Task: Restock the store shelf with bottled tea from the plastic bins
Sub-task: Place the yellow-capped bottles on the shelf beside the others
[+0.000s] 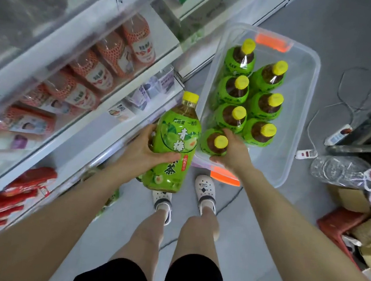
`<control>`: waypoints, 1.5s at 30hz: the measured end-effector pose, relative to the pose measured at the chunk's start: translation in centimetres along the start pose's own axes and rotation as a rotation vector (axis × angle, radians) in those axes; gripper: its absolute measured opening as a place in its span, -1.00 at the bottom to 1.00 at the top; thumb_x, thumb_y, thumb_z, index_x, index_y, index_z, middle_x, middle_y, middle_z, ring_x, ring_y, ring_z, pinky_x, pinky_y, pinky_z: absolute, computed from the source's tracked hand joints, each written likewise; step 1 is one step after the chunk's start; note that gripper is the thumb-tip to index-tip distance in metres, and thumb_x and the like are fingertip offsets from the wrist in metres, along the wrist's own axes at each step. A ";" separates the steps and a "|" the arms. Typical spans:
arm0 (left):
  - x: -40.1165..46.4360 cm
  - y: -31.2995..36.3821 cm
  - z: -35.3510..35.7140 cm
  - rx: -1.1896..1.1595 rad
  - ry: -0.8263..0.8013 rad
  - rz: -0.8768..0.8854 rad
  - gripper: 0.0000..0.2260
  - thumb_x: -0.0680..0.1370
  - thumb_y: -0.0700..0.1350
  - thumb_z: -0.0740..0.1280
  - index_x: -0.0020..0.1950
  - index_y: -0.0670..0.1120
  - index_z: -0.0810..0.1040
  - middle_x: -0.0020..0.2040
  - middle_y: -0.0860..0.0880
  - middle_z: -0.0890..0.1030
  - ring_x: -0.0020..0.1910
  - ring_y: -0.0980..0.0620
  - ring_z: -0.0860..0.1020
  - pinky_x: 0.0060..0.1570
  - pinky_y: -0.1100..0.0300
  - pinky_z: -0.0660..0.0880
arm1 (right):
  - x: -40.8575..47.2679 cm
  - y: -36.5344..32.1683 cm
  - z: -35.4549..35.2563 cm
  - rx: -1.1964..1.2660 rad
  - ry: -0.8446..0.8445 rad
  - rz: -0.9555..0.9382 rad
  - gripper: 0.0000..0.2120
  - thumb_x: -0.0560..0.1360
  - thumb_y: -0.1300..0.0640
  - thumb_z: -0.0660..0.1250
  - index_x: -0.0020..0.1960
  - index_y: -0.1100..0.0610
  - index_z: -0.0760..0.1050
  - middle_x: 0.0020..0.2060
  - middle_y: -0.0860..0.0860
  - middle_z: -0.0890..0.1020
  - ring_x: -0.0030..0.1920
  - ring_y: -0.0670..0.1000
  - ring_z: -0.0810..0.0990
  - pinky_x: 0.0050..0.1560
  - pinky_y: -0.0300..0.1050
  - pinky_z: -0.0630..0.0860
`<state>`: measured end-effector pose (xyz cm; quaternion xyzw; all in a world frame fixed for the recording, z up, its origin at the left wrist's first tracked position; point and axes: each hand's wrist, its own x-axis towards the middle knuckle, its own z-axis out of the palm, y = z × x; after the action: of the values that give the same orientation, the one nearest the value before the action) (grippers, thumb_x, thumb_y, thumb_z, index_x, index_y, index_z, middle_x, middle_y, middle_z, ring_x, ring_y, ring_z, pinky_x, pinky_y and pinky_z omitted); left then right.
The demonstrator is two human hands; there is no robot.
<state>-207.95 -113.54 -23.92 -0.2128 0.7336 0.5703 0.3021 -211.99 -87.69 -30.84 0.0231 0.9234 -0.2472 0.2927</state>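
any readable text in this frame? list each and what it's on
"青梅": green label of the tea bottle held by the left hand.
"茶": lower on the same label.
Small print on that label: too blurred.
Orange snack packs on the shelf: labels blurred.
Binned bottles: labels unreadable.

grey floor [345,31], clear bin [297,120], power strips [339,134], empty jug [347,172]

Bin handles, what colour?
Orange, on a clear plastic bin: far handle, near handle. The head view shows both.
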 end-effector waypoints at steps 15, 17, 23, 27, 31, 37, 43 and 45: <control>-4.3 2.3 3.2 -0.252 0.236 -0.003 -0.28 0.16 0.15 0.62 0.26 0.07 0.48 0.04 0.13 0.66 -0.04 0.20 0.65 0.00 0.17 0.57 | -3.8 0.7 -4.7 0.186 0.151 -0.209 -0.21 0.20 0.01 0.66 0.34 0.12 0.41 0.18 0.08 0.56 0.14 0.10 0.52 0.01 -0.26 0.34; -6.0 3.3 3.8 -0.309 0.257 0.027 -0.28 0.13 0.20 0.56 0.24 0.04 0.50 0.00 0.11 0.69 -0.05 0.17 0.67 -0.05 0.17 0.59 | -5.5 -0.2 -7.3 0.284 0.146 -0.268 -0.18 0.23 -0.03 0.64 0.38 0.08 0.37 0.25 0.03 0.53 0.21 0.03 0.50 0.19 -0.16 0.41; -11.9 6.3 4.7 -0.428 0.370 0.161 -0.27 0.19 0.19 0.54 0.31 0.01 0.49 0.05 0.07 0.69 -0.01 0.08 0.68 -0.02 0.11 0.61 | -9.5 -3.8 -14.3 0.422 0.121 -0.422 -0.18 0.33 -0.30 0.49 0.45 -0.02 0.28 0.36 -0.06 0.46 0.35 -0.01 0.45 0.35 0.12 0.41; -16.5 7.2 4.3 -0.494 0.485 0.253 -0.32 0.20 0.21 0.54 0.28 0.07 0.49 0.12 0.03 0.67 0.06 0.00 0.66 0.09 0.00 0.58 | -11.9 -6.7 -17.6 0.424 0.105 -0.543 -0.30 0.44 -0.16 0.47 0.46 -0.02 0.25 0.25 -0.24 0.50 0.19 -0.38 0.45 0.21 -0.49 0.30; -21.5 7.0 3.4 -0.520 0.632 0.352 -0.39 0.27 0.07 0.55 0.28 0.07 0.47 0.04 0.12 0.67 -0.03 0.20 0.66 -0.10 0.30 0.57 | -14.8 -11.1 -18.9 0.394 0.058 -0.719 -0.44 0.50 -0.08 0.42 0.39 -0.13 0.22 0.17 -0.38 0.42 0.12 -0.54 0.39 0.08 -0.61 0.27; -29.6 3.4 1.0 -0.569 0.866 0.417 -0.29 0.30 0.07 0.59 0.39 -0.03 0.41 0.09 0.11 0.62 0.01 0.19 0.63 -0.13 0.38 0.55 | -19.9 -18.6 -16.3 0.388 -0.046 -0.923 -0.49 0.53 0.02 0.42 0.39 -0.07 0.27 0.15 -0.27 0.50 0.10 -0.45 0.48 0.09 -0.52 0.39; -39.4 -3.6 -2.2 -0.634 1.026 0.452 -0.32 0.26 0.08 0.60 0.31 0.01 0.46 0.08 0.07 0.65 0.00 0.13 0.66 -0.13 0.30 0.59 | -27.2 -26.7 -9.8 0.363 -0.126 -1.082 -0.50 0.53 0.06 0.43 0.40 0.02 0.33 0.08 -0.28 0.54 0.01 -0.43 0.53 0.01 -0.49 0.40; -43.1 -6.4 -3.5 -0.642 1.076 0.445 -0.39 0.25 0.08 0.59 0.24 0.05 0.48 0.06 0.07 0.66 0.01 0.11 0.66 -0.08 0.25 0.60 | -30.6 -29.1 -7.1 0.347 -0.186 -1.114 -0.49 0.54 0.01 0.42 0.41 -0.04 0.30 0.10 -0.25 0.57 0.03 -0.35 0.57 0.05 -0.38 0.47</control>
<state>-173.11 -119.97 1.75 -0.3907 0.6024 0.6233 -0.3098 -195.83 -106.78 3.97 -0.4394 0.7130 -0.5121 0.1905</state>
